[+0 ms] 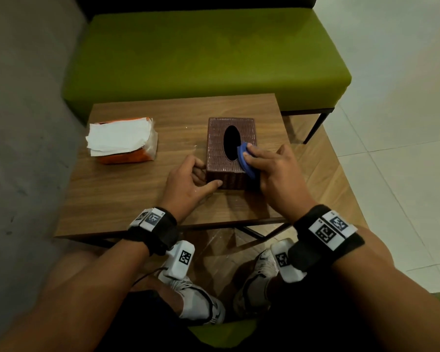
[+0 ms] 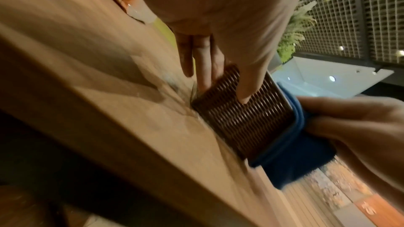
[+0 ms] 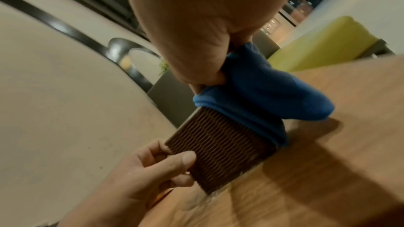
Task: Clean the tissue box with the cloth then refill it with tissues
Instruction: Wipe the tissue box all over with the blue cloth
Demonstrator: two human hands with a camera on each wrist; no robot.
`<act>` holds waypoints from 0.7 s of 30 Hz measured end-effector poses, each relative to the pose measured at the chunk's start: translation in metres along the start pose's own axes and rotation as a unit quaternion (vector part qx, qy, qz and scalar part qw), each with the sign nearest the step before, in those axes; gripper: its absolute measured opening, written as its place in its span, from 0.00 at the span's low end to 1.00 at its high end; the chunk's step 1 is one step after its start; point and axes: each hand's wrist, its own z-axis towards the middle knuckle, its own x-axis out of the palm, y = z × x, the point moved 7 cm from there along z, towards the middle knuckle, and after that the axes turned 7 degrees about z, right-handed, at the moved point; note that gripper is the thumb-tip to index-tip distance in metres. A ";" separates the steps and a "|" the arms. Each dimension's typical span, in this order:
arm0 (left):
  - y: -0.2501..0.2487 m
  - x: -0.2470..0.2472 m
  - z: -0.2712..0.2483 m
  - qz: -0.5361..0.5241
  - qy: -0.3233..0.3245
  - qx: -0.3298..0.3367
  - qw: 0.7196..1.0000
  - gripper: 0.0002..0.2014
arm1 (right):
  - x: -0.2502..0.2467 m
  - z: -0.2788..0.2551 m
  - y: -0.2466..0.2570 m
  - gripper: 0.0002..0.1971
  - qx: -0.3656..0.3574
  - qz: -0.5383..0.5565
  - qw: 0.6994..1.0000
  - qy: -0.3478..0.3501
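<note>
Right hand (image 1: 272, 171): fingers curled over a folded blue cloth (image 1: 245, 161), gripping it and pressing it on the top right edge of the tissue box (image 1: 230, 151), just beside the dark oval opening (image 1: 231, 146); in the right wrist view the cloth (image 3: 258, 89) drapes over that edge and down the box's right side. Left hand (image 1: 191, 184): thumb (image 1: 214, 184) laid on the near face of the box, fingers wrapped round its left near corner, so the hand clamps the box; the left wrist view shows the thumb (image 2: 244, 82) flat against the woven wall (image 2: 244, 118) and the fingers (image 2: 203, 65) behind the corner.

The box, brown and woven in texture, stands upright near the middle of a wooden table (image 1: 137, 194). An opened orange pack of tissues (image 1: 123, 141), white sheets loose on top, lies on the table well apart to the left of the box. Both wrists carry black bands with white marker blocks (image 1: 328, 231). A green bench (image 1: 201, 54) stands beyond the table's far edge. White shoes (image 1: 201, 301) show below the table's near edge.
</note>
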 end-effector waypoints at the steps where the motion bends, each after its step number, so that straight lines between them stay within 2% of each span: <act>1: 0.000 -0.002 0.003 -0.006 0.014 0.001 1.000 0.21 | -0.001 0.001 0.000 0.21 -0.017 -0.003 1.000 0.010; 3: 0.001 -0.009 0.014 -0.002 0.050 0.005 0.999 0.29 | -0.004 0.000 0.003 0.21 -0.071 -0.001 0.997 0.029; 7: 0.000 -0.015 0.047 0.034 0.135 0.006 0.990 0.71 | -0.009 0.004 -0.005 0.21 -0.131 0.031 0.989 0.057; 9: -0.008 -0.010 0.060 0.057 0.192 0.035 0.979 0.83 | -0.005 0.005 -0.011 0.24 -0.147 0.044 0.985 0.077; 12: -0.010 -0.001 0.070 0.098 0.252 0.064 0.961 0.85 | -0.005 0.011 -0.020 0.22 -0.146 0.041 0.985 0.082; 14: -0.010 0.001 0.072 0.114 0.266 0.068 0.955 0.84 | -0.005 0.013 -0.021 0.22 -0.142 0.037 0.986 0.075; 18: -0.011 -0.001 0.073 0.125 0.223 0.080 0.964 0.82 | -0.005 0.009 -0.019 0.21 -0.103 0.049 0.992 0.058; 21: -0.012 0.000 0.069 0.121 0.174 0.089 0.973 0.79 | -0.003 0.002 -0.007 0.21 -0.052 0.004 0.998 0.020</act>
